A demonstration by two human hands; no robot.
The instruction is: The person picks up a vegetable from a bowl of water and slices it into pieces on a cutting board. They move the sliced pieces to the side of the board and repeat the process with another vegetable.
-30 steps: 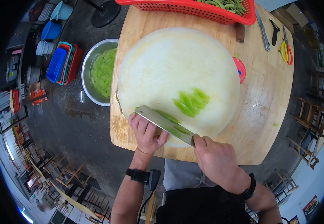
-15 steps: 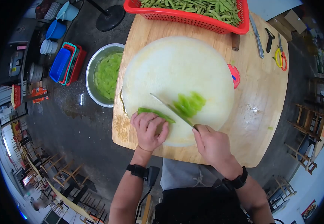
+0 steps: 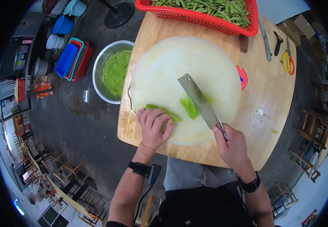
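On the round white cutting board (image 3: 164, 68) lies a peeled, light green vegetable stalk (image 3: 171, 114). The curled fingers of my left hand (image 3: 153, 129) press on it near the board's lower left edge. My right hand (image 3: 232, 145) is closed around the handle of a cleaver (image 3: 201, 103), whose broad blade is seen flat-on and points up and left. Thin green slices (image 3: 189, 108) lie in a pile on the board, partly hidden by the blade. A gap separates the slices from the stalk.
A red basket (image 3: 198, 17) of green pods stands at the wooden table's (image 3: 273, 90) far edge. Right of it lie a knife (image 3: 265, 39), a black peeler (image 3: 278, 43) and scissors (image 3: 289, 60). Left of the table, a metal bowl (image 3: 98, 81) holds green slices.
The cleaver has moved right, away from the stalk, and turned from edge-on to flat over the slices. My left hand still holds the stalk. The whole view has shifted slightly.
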